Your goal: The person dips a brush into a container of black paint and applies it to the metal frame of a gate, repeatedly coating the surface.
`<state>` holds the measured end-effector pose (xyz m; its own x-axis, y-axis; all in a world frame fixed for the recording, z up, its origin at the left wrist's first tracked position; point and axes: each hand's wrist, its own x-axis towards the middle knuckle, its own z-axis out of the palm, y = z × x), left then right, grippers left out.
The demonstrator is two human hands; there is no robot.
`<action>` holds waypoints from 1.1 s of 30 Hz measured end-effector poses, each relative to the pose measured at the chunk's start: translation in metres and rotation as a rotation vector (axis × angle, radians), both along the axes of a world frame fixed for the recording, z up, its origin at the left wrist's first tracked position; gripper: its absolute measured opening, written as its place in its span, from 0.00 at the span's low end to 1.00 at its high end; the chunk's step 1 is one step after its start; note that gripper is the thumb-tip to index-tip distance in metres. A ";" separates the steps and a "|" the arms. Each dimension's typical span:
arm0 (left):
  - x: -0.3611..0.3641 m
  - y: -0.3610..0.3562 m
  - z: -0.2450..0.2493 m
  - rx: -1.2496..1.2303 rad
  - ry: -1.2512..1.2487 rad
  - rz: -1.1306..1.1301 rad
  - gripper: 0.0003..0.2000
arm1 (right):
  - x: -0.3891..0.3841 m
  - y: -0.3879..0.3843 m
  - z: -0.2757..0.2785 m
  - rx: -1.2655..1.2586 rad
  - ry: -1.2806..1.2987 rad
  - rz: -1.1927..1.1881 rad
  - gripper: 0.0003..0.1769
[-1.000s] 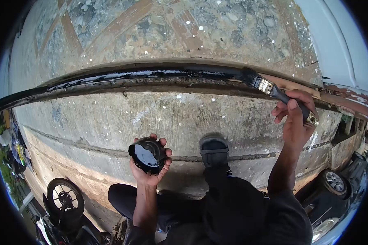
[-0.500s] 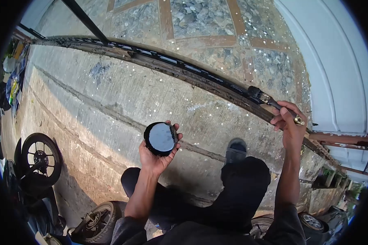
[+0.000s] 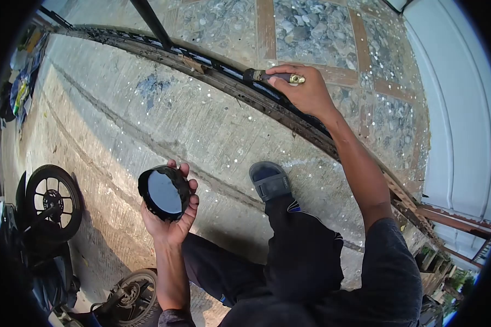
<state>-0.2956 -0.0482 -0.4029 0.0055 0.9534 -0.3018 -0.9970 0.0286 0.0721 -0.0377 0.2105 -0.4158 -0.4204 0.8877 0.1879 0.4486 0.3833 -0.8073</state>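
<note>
At the left edge of the concrete floor, a spoked motorcycle wheel is seen, and nearer the person a second wheel is partly cut off from sight by the motorcycle's body. To the right of these, a round black cup is held above the floor, well apart from its far edge. The cup's walls are coated in glossy black, and its mouth is tilted toward the camera, so that a smooth pool of liquid is shown, with pale light reflected in it. The cup is cradled by the left hand: the palm is set beneath, and the fingers are curled around the right side. Along the floor's far edge, beside the pebbled paving, a wet-looking black rail is laid, from which an upright black post is raised. A sandal is planted on the floor. The dark bristles of a paintbrush are set against the rail. Its handle is gripped by the right hand, closed with thumb and fingers on opposite sides.
</note>
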 end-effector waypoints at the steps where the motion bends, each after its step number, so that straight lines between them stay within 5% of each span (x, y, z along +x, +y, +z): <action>1: -0.002 0.005 -0.005 0.007 -0.010 0.036 0.25 | -0.014 0.024 -0.016 -0.021 -0.044 0.045 0.11; 5: -0.002 0.021 -0.019 0.052 0.014 0.126 0.25 | -0.057 0.095 -0.077 0.002 -0.264 0.124 0.14; 11: 0.015 0.041 -0.030 -0.012 -0.033 0.172 0.23 | -0.086 0.124 -0.115 -0.056 -0.172 0.170 0.14; 14: 0.019 0.049 -0.039 -0.035 -0.039 0.166 0.23 | -0.077 0.127 -0.115 -0.075 0.003 0.114 0.13; 18: 0.020 0.056 -0.042 -0.055 -0.006 0.148 0.20 | -0.067 0.119 -0.116 -0.032 -0.155 0.182 0.11; 22: 0.025 0.061 -0.045 -0.063 -0.046 0.177 0.23 | -0.077 0.125 -0.117 -0.116 0.127 0.173 0.09; 29: 0.033 0.068 -0.040 -0.071 -0.033 0.179 0.22 | -0.078 0.145 -0.120 -0.088 -0.080 0.302 0.10; 33: 0.040 0.072 -0.041 -0.086 -0.017 0.169 0.22 | -0.071 0.166 -0.109 -0.081 0.091 0.224 0.12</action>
<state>-0.2556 0.0241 -0.4443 -0.1471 0.9120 -0.3830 -0.9891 -0.1346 0.0595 -0.1092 0.3768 -0.5247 -0.5926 0.7883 0.1654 0.2844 0.3969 -0.8727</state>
